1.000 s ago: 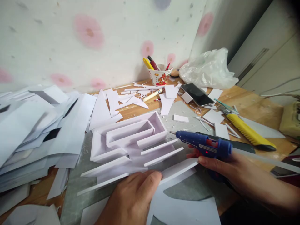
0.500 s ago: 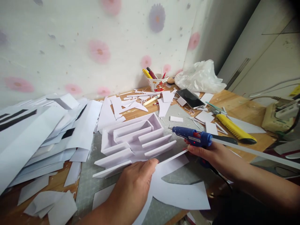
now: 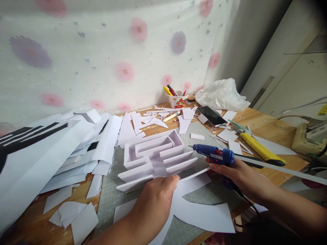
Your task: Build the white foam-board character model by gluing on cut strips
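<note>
A blue hot glue gun (image 3: 214, 153) with a red light and a long white glue stick out of its back is gripped by my right hand (image 3: 240, 175). Its nozzle points left. My left hand (image 3: 155, 200) is closed, thumb on top, on a thin white foam board strip (image 3: 195, 174). The strip's far end reaches the fingertips of my right hand. Just beyond my left hand, a white foam board structure (image 3: 167, 151) with upright walls forming narrow channels rests on the green cutting mat (image 3: 107, 194). My left hand covers part of its front.
White sheets (image 3: 104, 143) are heaped at the left. Curved white offcuts (image 3: 204, 214) lie in front. A yellow utility knife (image 3: 258, 146), a phone (image 3: 212, 116), a cup of pens (image 3: 178, 101), a plastic bag (image 3: 222, 95) and a power strip (image 3: 309, 137) stand or lie beyond and right.
The view has shifted, so everything sits slightly lower and further right. Both hands keep their holds on the strip and the glue gun, with little other movement.
</note>
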Motion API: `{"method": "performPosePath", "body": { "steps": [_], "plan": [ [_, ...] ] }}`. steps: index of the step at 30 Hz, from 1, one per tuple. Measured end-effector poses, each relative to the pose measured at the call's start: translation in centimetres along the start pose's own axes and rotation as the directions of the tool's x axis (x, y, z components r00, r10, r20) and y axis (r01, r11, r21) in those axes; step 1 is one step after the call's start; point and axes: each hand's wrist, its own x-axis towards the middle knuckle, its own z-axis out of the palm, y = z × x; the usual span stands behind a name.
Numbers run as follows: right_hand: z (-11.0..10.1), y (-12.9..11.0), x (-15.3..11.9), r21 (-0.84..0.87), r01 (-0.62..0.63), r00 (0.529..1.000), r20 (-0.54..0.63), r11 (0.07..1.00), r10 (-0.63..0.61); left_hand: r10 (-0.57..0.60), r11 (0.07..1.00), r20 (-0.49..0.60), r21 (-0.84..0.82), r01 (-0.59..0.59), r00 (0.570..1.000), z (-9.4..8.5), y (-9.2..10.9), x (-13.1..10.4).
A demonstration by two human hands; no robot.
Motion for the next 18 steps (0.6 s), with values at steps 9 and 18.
{"method": "performPosePath", "body": {
  "steps": [9, 18],
  "plan": [
    [0.67, -0.78, -0.22, 0.061, -0.011, 0.998, -0.053, 0.998, 0.015, 0.023, 1.0, -0.035, 0.013, -0.023, 0.999, -0.03, 0.05, 0.04],
    [0.57, -0.42, 0.01, 0.049, -0.021, 0.999, -0.039, 0.999, 0.023, 0.004, 1.0, -0.006, -0.004, -0.004, 1.0, -0.06, -0.09, 0.1]
  ]
}}
